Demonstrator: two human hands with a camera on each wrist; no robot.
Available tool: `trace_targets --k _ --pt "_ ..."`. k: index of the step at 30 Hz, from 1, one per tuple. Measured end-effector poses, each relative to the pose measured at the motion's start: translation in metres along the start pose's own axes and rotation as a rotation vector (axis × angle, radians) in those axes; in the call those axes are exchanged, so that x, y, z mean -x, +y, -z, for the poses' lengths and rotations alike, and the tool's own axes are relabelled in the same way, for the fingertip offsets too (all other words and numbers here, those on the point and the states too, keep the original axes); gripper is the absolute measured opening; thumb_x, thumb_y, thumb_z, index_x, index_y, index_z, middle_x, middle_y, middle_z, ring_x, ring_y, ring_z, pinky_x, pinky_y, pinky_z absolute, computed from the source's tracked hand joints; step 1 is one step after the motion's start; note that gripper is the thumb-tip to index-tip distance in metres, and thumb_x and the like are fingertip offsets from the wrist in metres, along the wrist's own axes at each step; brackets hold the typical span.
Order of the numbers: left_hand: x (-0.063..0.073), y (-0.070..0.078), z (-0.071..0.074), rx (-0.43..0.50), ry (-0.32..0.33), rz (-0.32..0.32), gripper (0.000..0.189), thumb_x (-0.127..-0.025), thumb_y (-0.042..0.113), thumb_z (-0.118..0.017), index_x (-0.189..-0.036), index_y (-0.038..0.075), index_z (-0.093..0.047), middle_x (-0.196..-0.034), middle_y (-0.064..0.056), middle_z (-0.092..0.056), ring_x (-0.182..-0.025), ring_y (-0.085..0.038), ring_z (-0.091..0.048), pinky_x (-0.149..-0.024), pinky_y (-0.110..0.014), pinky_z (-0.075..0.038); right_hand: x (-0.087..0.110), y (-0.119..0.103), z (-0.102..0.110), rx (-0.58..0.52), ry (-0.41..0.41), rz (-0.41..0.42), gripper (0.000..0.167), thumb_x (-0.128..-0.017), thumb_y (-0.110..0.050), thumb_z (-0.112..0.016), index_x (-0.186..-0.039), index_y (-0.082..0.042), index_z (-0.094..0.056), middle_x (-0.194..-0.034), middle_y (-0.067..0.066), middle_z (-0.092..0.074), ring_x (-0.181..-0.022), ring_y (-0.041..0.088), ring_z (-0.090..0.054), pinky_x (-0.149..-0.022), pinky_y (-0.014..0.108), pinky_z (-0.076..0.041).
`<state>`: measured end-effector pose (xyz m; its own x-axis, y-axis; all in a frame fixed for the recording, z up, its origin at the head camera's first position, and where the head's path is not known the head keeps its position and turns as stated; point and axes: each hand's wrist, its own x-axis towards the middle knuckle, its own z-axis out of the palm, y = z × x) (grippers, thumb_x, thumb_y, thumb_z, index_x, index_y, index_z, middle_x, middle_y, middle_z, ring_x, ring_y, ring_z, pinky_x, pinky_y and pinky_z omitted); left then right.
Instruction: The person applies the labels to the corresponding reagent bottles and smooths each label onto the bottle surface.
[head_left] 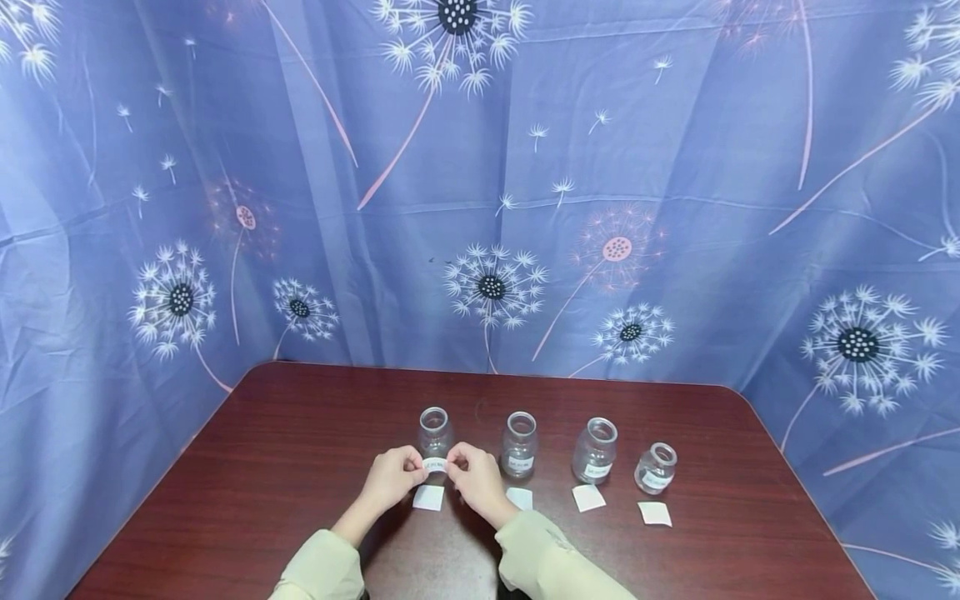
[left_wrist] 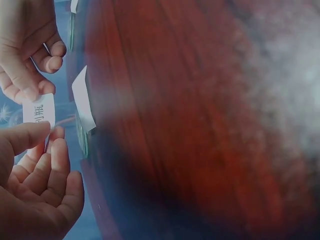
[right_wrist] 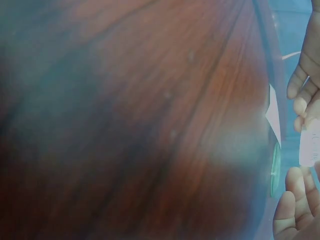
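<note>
A small white paper label (head_left: 435, 464) with dark writing is stretched between both hands, in front of the leftmost glass jar (head_left: 435, 427). My left hand (head_left: 392, 478) pinches the label's left end between thumb and finger. At the other end, the right hand (head_left: 478, 481) pinches it the same way. The left wrist view shows the label (left_wrist: 44, 111) close up, with printed characters partly covered by a thumb. The jar is upright and lidless, its lower part hidden by the label and fingers. A white paper square (head_left: 428, 497) lies on the table just below the label.
To the right stand three more lidless glass jars, a tall one (head_left: 521, 429), another tall one (head_left: 598, 446) and a short one (head_left: 660, 462), each bearing a white label. White squares (head_left: 588, 498) lie before them on the dark red wooden table (head_left: 300, 433). A blue dandelion-print curtain (head_left: 390, 275) hangs behind.
</note>
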<state>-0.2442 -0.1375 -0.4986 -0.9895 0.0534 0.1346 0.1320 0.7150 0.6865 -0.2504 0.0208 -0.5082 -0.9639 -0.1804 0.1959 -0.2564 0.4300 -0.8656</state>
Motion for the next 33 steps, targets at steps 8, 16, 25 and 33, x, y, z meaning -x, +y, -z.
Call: trace_targets --k 8,16,25,33 --pt "-0.005 -0.004 -0.001 -0.018 0.019 0.042 0.013 -0.068 0.012 -0.069 -0.065 0.012 -0.056 -0.055 0.004 -0.056 -0.043 -0.007 -0.044 -0.049 -0.023 -0.036 -0.004 0.003 -0.003 0.032 0.028 0.000 0.006 -0.077 -0.007 -0.060 -0.072 -0.010 -0.057 -0.058 -0.001 -0.058 -0.038 -0.001 -0.044 -0.037 0.018 -0.039" --pt "-0.008 -0.005 -0.003 -0.032 0.036 0.053 0.012 -0.068 0.014 -0.069 -0.065 0.012 -0.057 -0.054 0.005 -0.056 -0.042 -0.007 -0.045 -0.050 -0.023 -0.036 -0.006 0.003 -0.004 0.062 0.064 -0.016 0.005 -0.077 -0.010 -0.061 -0.073 -0.011 -0.058 -0.057 -0.002 -0.058 -0.038 -0.002 -0.043 -0.038 0.017 -0.039" --pt "-0.011 -0.007 -0.004 -0.055 0.056 0.045 0.011 -0.067 0.015 -0.069 -0.065 0.013 -0.058 -0.053 0.005 -0.055 -0.045 -0.006 -0.045 -0.049 -0.023 -0.036 -0.007 0.002 -0.005 0.068 0.077 -0.037 0.005 -0.076 -0.011 -0.062 -0.072 -0.012 -0.059 -0.056 -0.003 -0.058 -0.037 -0.001 -0.043 -0.039 0.019 -0.040" --pt "-0.012 -0.008 -0.005 -0.053 0.059 0.048 0.012 -0.068 0.015 -0.069 -0.065 0.013 -0.058 -0.052 0.005 -0.055 -0.042 -0.006 -0.045 -0.049 -0.023 -0.035 -0.006 0.004 -0.005 0.036 0.083 -0.021 0.003 -0.076 -0.009 -0.062 -0.076 -0.007 -0.060 -0.058 0.000 -0.060 -0.040 -0.002 -0.045 -0.038 0.017 -0.040"
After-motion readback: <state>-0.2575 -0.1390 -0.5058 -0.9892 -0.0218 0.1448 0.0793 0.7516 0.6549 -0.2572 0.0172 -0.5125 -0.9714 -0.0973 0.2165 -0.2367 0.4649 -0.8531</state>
